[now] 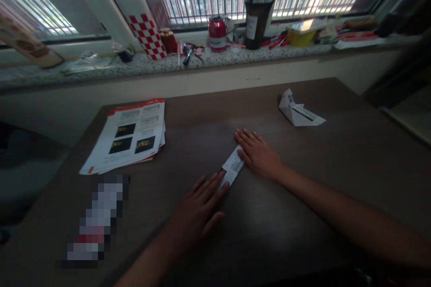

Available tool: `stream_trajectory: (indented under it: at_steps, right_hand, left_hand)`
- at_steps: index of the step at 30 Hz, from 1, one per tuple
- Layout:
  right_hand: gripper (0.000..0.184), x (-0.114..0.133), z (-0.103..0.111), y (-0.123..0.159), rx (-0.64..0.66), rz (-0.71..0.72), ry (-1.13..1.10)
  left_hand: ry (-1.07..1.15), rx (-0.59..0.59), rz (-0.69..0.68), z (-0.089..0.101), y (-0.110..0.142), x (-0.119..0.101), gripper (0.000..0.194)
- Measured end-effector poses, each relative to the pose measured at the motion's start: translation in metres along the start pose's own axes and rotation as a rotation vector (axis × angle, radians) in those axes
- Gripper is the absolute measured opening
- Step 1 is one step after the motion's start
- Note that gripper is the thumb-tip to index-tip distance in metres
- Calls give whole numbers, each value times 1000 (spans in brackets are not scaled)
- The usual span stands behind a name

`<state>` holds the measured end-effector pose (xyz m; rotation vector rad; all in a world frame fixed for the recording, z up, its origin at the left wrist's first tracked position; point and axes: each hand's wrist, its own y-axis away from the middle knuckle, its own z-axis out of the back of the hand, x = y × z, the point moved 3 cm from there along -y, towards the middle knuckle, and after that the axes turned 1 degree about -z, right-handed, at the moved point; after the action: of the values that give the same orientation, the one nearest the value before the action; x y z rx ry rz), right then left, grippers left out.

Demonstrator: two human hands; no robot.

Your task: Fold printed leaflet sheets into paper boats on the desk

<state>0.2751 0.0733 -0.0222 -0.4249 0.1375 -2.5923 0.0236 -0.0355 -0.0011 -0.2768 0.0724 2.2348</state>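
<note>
A narrow strip of folded printed paper (233, 167) lies slantwise on the brown table (195, 125), its middle showing between my hands. My left hand (204, 204) rests flat with fingers stretched over the strip's near end. Over the far end lies my right hand (259, 152), palm down, its fingers extended and pressing on the paper. Both ends of the strip are partly hidden under the fingers. Farther back to the right stands a folded paper piece (299, 112) with a raised pointed part and a flat tapering end.
A stack of printed sheets (134, 139) lies at the left, with a pixelated oblong item (97, 222) nearer. Along the granite windowsill (215, 58) stand a checkered bottle vase (146, 31), a red can (217, 34), a dark cup (254, 22) and a yellow container (301, 36).
</note>
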Motion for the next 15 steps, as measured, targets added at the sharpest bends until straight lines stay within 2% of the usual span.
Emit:
stream_trajectory:
  at_steps: [3, 5, 9, 15]
  right_hand:
    - [54, 0, 2, 3, -16, 60, -54]
    - [48, 2, 4, 6, -16, 149, -107]
    - [44, 7, 4, 11, 2, 328, -229]
    - [41, 9, 4, 11, -22, 301, -269]
  left_hand:
    - [17, -50, 81, 11, -7, 2, 44]
    - [22, -88, 161, 18, -16, 2, 36]
    - [15, -149, 282, 24, -33, 1, 33]
    - [-5, -163, 367, 24, -53, 5, 38]
